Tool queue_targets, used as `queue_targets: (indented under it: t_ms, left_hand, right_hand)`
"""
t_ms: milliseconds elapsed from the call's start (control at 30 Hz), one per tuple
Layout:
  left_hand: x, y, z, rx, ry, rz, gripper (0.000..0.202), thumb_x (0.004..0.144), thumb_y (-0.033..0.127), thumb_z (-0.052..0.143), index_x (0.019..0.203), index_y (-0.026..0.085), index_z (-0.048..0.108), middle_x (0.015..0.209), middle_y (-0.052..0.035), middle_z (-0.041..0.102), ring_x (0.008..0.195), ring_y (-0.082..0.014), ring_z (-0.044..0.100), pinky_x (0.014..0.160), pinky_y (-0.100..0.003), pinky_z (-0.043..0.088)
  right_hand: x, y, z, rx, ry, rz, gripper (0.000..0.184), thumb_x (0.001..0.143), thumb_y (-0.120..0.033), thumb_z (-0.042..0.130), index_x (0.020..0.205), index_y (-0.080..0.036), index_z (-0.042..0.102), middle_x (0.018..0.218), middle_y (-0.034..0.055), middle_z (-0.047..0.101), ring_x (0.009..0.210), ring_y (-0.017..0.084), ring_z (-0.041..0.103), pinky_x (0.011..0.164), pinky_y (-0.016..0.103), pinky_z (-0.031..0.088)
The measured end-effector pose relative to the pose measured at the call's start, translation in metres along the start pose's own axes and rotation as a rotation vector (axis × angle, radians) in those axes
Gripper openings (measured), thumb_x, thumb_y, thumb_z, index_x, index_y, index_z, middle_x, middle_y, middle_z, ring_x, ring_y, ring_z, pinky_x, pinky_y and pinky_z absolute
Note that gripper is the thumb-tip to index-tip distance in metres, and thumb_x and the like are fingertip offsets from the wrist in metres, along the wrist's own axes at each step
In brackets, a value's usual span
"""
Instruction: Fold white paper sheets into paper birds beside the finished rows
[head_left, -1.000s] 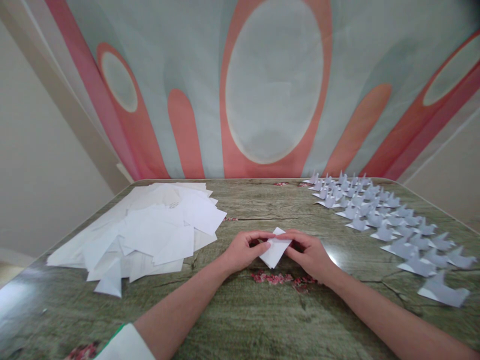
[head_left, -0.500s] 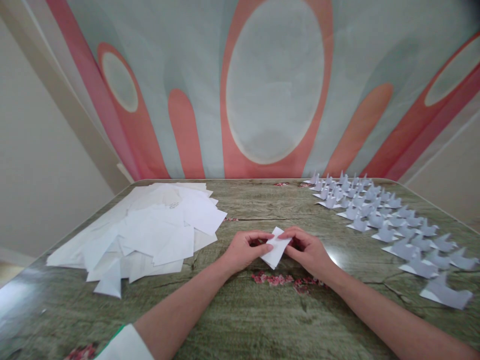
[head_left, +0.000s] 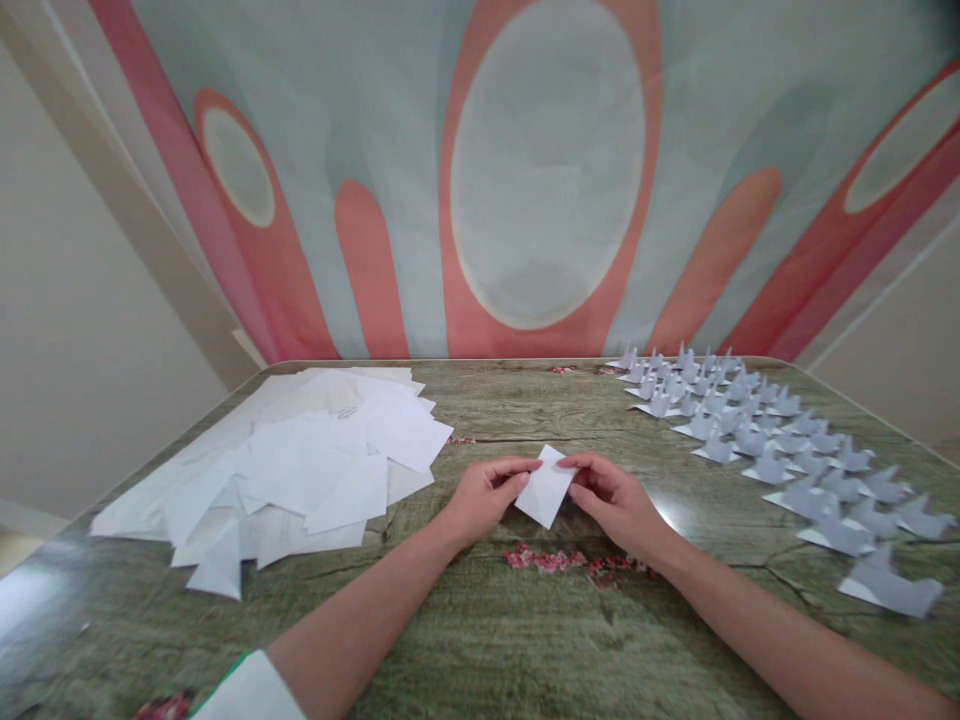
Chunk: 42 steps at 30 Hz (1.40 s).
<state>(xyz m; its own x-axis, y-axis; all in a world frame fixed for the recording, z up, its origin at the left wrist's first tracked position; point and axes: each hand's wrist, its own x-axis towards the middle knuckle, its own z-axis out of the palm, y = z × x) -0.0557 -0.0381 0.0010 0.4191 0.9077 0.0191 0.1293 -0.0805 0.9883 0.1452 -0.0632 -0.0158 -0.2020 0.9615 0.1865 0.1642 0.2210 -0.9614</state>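
Note:
A small folded white paper (head_left: 547, 491), roughly diamond-shaped, is held between my two hands over the middle of the table. My left hand (head_left: 487, 492) pinches its left edge with thumb and forefinger. On the opposite side, my right hand (head_left: 609, 492) grips the right edge, thumb below and fingers at the upper part. A crease shows across the paper's face. The fingers behind it are partly hidden.
Loose white sheets (head_left: 300, 450) lie in a spread pile on the left, with a folded triangular piece (head_left: 219, 566) at its front. Several rows of folded paper birds (head_left: 795, 440) stand along the right. The wood-patterned table (head_left: 480, 640) meets a patterned backdrop (head_left: 420, 250) behind.
The folded paper has turned from a narrow slanted shape to a wider diamond facing me. My left thumb and fingers have shifted slightly left toward its edge.

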Motion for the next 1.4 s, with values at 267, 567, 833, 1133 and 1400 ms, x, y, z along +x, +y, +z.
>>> queue_targets:
  t_ms: [267,567,833,1133,1400]
  left_hand:
    - [0.0001,-0.0037,0.0011,-0.036,-0.032,0.041,0.036,0.076,0.03,0.062,0.109,0.015,0.063,0.108,-0.0084,0.065,0.093,-0.0205,0.06,0.082,-0.03,0.046]
    - [0.0003,-0.0023,0.0003,0.065,-0.016,0.098,0.032,0.076,0.029,0.063,0.105,0.016,0.066,0.11,-0.0091,0.062,0.092,-0.02,0.059,0.077,-0.026,0.047]
    - [-0.0001,-0.0018,-0.0003,0.055,-0.032,0.104,0.032,0.078,0.03,0.061,0.105,0.016,0.066,0.111,-0.0096,0.061,0.094,-0.0204,0.059,0.079,-0.027,0.047]
    - [-0.0018,0.0018,0.0001,0.054,-0.049,0.092,0.03,0.075,0.033,0.065,0.1,0.016,0.068,0.107,-0.0082,0.064,0.091,-0.0188,0.06,0.077,-0.025,0.046]
    - [-0.0032,0.0017,0.002,0.079,-0.043,0.084,0.028,0.072,0.033,0.068,0.094,0.016,0.07,0.103,-0.0078,0.065,0.089,-0.0184,0.06,0.075,-0.025,0.046]
  right_hand:
    - [-0.0003,-0.002,0.0002,0.006,0.022,0.046,0.027,0.082,-0.035,0.054,0.103,-0.019,0.056,0.072,-0.0007,0.055,0.064,0.013,0.052,0.058,0.025,0.043]
    - [-0.0013,0.0008,-0.0006,-0.041,-0.022,-0.003,0.029,0.083,-0.03,0.052,0.109,-0.019,0.057,0.078,0.0023,0.06,0.067,0.014,0.054,0.061,0.027,0.046]
    - [0.0001,-0.0003,0.0016,-0.09,0.021,-0.022,0.027,0.08,-0.031,0.056,0.103,-0.018,0.06,0.069,-0.0004,0.054,0.06,0.012,0.049,0.055,0.024,0.042]
    - [0.003,-0.0007,-0.0013,-0.138,0.034,-0.104,0.018,0.08,-0.031,0.056,0.092,-0.021,0.067,0.086,0.0039,0.062,0.07,0.015,0.055,0.063,0.027,0.045]
    - [0.0025,-0.004,-0.002,-0.172,0.024,-0.139,0.017,0.081,-0.027,0.057,0.09,-0.023,0.07,0.087,0.005,0.063,0.079,0.017,0.059,0.069,0.03,0.046]
